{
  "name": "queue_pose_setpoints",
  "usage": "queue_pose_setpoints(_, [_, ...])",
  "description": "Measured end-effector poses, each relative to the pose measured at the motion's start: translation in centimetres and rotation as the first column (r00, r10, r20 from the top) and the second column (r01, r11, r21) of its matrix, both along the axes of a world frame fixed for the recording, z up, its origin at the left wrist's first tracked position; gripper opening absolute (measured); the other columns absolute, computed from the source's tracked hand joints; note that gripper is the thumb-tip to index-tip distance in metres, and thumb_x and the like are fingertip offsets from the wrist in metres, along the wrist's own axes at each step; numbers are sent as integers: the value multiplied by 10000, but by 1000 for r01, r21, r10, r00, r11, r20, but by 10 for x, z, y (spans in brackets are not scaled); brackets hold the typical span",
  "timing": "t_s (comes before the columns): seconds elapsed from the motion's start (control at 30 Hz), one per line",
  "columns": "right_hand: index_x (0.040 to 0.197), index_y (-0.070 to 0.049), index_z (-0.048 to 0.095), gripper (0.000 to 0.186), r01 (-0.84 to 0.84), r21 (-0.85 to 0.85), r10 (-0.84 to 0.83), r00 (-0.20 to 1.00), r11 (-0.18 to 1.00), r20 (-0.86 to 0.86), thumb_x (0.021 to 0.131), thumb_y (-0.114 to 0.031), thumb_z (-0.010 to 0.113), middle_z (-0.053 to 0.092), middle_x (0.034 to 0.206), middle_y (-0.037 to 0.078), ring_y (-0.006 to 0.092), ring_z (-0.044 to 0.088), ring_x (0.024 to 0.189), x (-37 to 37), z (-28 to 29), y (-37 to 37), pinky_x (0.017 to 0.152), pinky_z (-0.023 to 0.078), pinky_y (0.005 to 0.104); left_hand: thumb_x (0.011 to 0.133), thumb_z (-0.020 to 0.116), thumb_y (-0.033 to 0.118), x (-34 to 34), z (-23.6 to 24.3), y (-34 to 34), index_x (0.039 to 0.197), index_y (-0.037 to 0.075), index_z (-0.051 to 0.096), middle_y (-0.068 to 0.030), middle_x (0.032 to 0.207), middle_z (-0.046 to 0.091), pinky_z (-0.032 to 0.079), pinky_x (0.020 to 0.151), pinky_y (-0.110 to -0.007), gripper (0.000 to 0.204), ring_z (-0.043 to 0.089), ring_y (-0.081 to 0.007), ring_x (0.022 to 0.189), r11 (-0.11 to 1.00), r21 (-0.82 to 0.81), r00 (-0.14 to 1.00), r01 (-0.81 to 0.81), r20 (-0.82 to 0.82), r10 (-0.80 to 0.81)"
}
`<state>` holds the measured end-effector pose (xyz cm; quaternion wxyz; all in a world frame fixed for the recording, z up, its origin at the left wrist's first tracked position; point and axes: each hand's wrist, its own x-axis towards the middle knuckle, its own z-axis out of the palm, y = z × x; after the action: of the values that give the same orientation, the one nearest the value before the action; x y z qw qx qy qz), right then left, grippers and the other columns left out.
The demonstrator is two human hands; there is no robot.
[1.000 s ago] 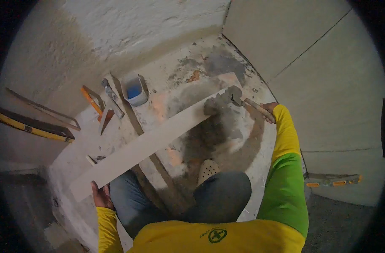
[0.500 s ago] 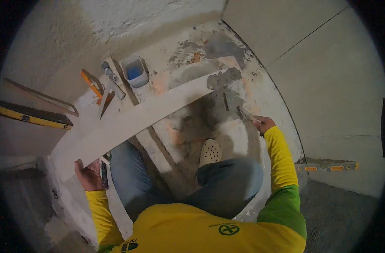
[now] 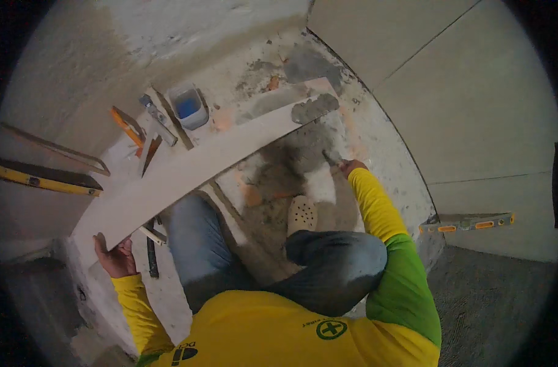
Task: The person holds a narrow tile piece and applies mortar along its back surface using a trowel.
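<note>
Above the stained floor [image 3: 386, 165], a pale tile strip [image 3: 187, 171] is gripped at one end by the left hand [image 3: 117, 259]; a trowel [image 3: 329, 158] is clasped by the right hand [image 3: 353, 167]. The floor is bounded by a rough wall [image 3: 199, 30] and a jointed wall [image 3: 468, 116].
</note>
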<state>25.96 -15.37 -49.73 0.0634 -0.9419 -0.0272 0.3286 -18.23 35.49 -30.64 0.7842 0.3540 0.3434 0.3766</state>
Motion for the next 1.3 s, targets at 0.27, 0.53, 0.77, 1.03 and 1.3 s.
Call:
queue_pose_setpoints(0.27, [1249, -192, 583, 389, 200, -131, -176, 969, 971, 174, 917, -378, 505, 635, 1142, 145, 326, 595, 1082, -63, 35, -17, 911, 473, 429, 931, 502, 402, -19, 3, -29, 1274, 45, 457, -222, 1181, 577, 619, 643, -432, 497, 657, -403, 884, 998, -40, 999, 41, -32, -42])
queue_pose_setpoints(0.53, [1280, -196, 565, 410, 603, 584, -570, 776, 544, -270, 942, -417, 493, 570, 706, 87, 189, 526, 466, -97, 89, -19, 442, 460, 329, 948, 480, 400, -44, -18, -40, 1285, 6, 443, -232, 1168, 591, 615, 700, -426, 520, 659, -390, 907, 968, -230, 993, 100, -39, -112])
queue_pose_setpoints(0.77, [1231, -144, 500, 429, 748, 626, -317, 661, 221, -680, 960, -470, 436, 579, 722, 74, 194, 549, 520, -130, 73, 40, 460, 466, 338, 951, 486, 395, -42, -15, -63, 1268, 0, 456, -213, 1135, 613, 615, 695, -409, 508, 667, -361, 901, 966, -252, 997, 60, -29, -69])
queue_pose_setpoints(1.03, [1274, -154, 559, 443, 424, 756, -319, 901, 499, -295, 936, -438, 525, 576, 732, 41, 169, 545, 532, -138, 11, 39, 456, 482, 339, 940, 499, 429, -51, -23, -61, 1272, 10, 444, -208, 1149, 599, 614, 710, -400, 538, 667, -351, 902, 971, -238, 992, 5, -124, -35])
queue_pose_setpoints(1.3, [1223, -97, 616, 484, 326, 492, -298, 945, 807, -137, 890, -443, 556, 618, 712, 71, 148, 536, 501, -81, 136, 17, 492, 472, 314, 939, 499, 433, -60, -33, -63, 1267, 14, 445, -202, 1158, 598, 611, 714, -395, 535, 668, -348, 902, 969, -247, 994, 9, -100, -35])
